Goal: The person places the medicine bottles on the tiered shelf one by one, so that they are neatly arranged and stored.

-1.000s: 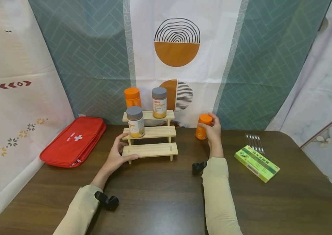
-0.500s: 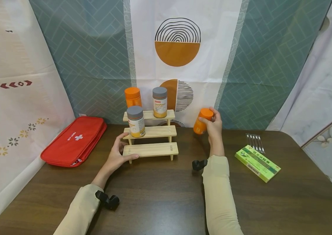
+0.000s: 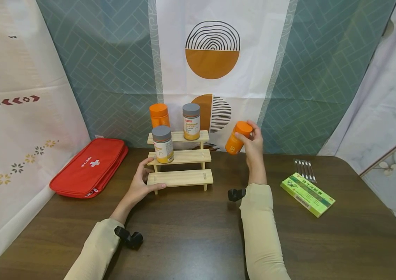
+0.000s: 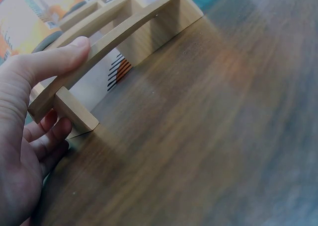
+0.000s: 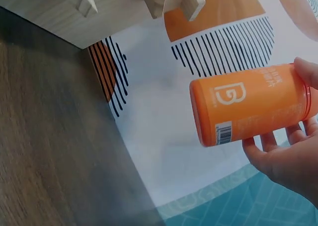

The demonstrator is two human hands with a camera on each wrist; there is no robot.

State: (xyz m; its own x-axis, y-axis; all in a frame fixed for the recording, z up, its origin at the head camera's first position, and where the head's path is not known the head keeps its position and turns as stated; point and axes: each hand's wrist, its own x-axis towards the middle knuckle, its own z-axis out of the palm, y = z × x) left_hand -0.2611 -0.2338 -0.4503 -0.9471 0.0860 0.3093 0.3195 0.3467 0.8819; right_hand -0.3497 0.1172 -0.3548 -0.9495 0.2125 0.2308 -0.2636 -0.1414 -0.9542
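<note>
My right hand (image 3: 255, 144) holds an orange bottle (image 3: 235, 142) near its lid, tilted with its base toward the wooden stand. In the right wrist view the orange bottle (image 5: 248, 104) shows a white letter B logo and a barcode, and it hangs in front of the backdrop. With my left hand (image 3: 139, 182) I grip the left end of the three-step wooden stand (image 3: 180, 178). The left wrist view shows the thumb on top of the lowest step and fingers curled beneath. A grey-lidded jar (image 3: 163, 149) stands on the middle step, at its left.
On the top step stand another orange bottle (image 3: 159, 115) and a second grey-lidded jar (image 3: 191, 126). A red first aid pouch (image 3: 89, 167) lies at the left. To the right are a green-yellow medicine box (image 3: 308, 194) and a pack of cotton swabs (image 3: 304, 170). A fabric backdrop (image 3: 113, 77) rises behind.
The right hand has lifted the orange bottle off the table, tilting it and bringing it slightly left toward the stand. My left hand keeps its grip on the stand.
</note>
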